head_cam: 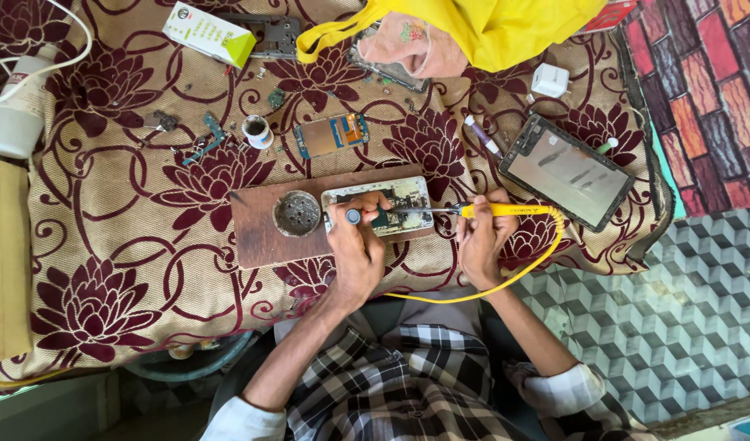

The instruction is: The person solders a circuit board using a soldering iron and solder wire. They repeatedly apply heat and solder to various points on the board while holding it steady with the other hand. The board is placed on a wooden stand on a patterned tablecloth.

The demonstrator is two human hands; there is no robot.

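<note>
While the right hand (481, 237) grips a yellow-handled soldering iron (465, 211), its tip touches the opened phone body (395, 204) on a brown wooden board (256, 229). Left hand (357, 249) pinches a small grey-tipped tool (354, 216) over it.

**Maroon Blooms, Yellow Tool**

The tablecloth (130, 237) is beige, patterned with large maroon flowers and curling maroon lines. The soldering iron (505, 210) has a yellow handle and yellow cord. The wooden board (256, 233) is reddish brown. The cloth bag (505, 28) is bright yellow. The small box (210, 34) is white with a lime-green end. The trousers (391, 384) are checked in black, grey and white. The floor (677, 318) shows a grey cube pattern.
</note>
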